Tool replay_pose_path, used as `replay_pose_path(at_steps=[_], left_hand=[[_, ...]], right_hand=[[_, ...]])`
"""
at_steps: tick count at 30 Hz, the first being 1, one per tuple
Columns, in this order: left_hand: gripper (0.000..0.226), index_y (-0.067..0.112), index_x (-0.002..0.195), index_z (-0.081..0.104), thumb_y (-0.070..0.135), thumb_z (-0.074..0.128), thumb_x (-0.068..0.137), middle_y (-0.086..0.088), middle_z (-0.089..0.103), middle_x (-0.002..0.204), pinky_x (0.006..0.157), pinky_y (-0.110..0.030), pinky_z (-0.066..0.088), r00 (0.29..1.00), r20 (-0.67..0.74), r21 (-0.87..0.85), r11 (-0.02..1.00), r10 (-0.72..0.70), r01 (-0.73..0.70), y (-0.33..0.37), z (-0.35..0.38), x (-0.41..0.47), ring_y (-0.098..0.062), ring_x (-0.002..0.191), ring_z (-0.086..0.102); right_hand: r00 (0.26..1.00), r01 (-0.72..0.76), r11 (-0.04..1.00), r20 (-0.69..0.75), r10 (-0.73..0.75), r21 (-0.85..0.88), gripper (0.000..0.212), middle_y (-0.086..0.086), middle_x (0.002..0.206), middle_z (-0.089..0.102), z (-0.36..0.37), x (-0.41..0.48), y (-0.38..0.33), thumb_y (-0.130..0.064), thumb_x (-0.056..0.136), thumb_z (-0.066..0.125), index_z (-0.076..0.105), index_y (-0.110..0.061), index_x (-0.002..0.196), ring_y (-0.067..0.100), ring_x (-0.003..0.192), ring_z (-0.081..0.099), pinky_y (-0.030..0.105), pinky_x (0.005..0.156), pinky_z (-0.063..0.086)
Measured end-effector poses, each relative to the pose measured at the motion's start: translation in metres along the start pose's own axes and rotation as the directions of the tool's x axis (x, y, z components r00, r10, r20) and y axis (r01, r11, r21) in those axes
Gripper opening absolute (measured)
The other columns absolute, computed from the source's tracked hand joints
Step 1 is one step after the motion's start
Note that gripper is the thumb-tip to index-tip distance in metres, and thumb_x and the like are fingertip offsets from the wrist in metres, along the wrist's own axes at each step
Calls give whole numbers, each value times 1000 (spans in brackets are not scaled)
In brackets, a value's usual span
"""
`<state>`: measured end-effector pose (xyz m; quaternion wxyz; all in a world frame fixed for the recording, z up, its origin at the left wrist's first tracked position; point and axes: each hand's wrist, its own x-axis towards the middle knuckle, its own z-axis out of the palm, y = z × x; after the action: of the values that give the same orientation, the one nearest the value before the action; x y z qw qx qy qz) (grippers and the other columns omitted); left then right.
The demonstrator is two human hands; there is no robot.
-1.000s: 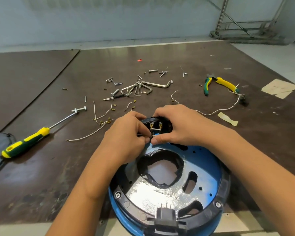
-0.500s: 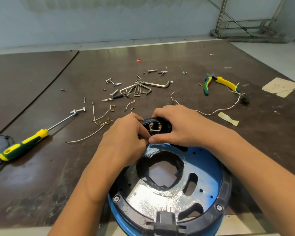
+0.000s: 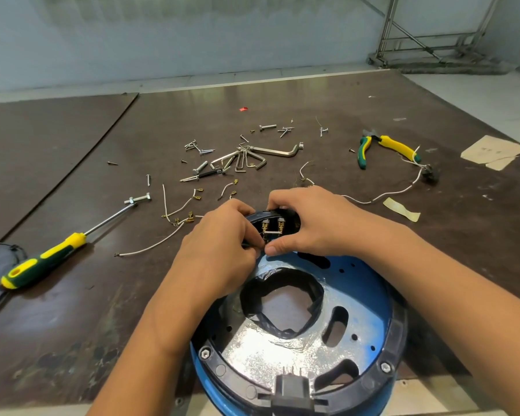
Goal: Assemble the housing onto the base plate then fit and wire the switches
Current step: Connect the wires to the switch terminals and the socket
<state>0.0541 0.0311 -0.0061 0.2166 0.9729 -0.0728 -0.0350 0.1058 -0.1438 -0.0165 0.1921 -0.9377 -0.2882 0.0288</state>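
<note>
Head, left hand (image 3: 219,253), right hand (image 3: 312,223) pinching switches (image 3: 273,226)

1. A pale blue-grey wall (image 3: 192,31) runs across the back, with soft streaks of light on it.
2. A bare metal frame (image 3: 418,34) with diagonal braces stands by the wall, beyond the counter's far right corner.
3. The counter (image 3: 72,310) is dark brown, scuffed and faintly glossy; a seam (image 3: 102,136) splits off its left part.
4. Pale floor (image 3: 478,97) shows past the counter's right edge.

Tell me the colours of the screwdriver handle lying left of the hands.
The screwdriver handle is yellow and dark green, shown clearly in the head view.
</note>
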Motion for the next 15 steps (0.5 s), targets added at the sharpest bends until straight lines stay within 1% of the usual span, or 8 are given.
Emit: replay_pose_path(at_steps=[5,9,12,15], left_hand=[[23,37,87,79,19,66,86,11,45,141,96,-45,48,1000,-12,10,1000,17,-17,0,0,-1,-23,119,53],[23,38,88,79,19,66,86,13,45,139,95,-44,48,999,-23,14,1000,24,-23,0,0,-2,-21,118,53],[23,38,88,79,19,66,85,13,46,139,95,-44,49,999,-32,12,999,34,-33,-1,0,-2,-21,118,53],[23,37,89,78,19,66,85,13,46,140,96,-44,49,999,-37,11,999,32,-32,-1,0,-2,-20,120,53]], right_hand=[[999,-35,999,29,35,5,48,-20,77,50,-1,3,-1,-64,67,80,39,-40,77,1,74,45,27,54,29],[998,-41,998,43,39,37,48,-19,77,51,-2,4,-1,-61,66,81,40,-39,77,-3,74,46,29,56,33],[998,-41,997,52,38,68,48,-19,79,51,-3,4,-1,-60,66,82,41,-39,79,1,76,48,32,59,37],[997,-45,995,59,39,95,47,-18,79,52,-4,5,0,-58,66,84,42,-39,76,6,78,51,33,63,42]])
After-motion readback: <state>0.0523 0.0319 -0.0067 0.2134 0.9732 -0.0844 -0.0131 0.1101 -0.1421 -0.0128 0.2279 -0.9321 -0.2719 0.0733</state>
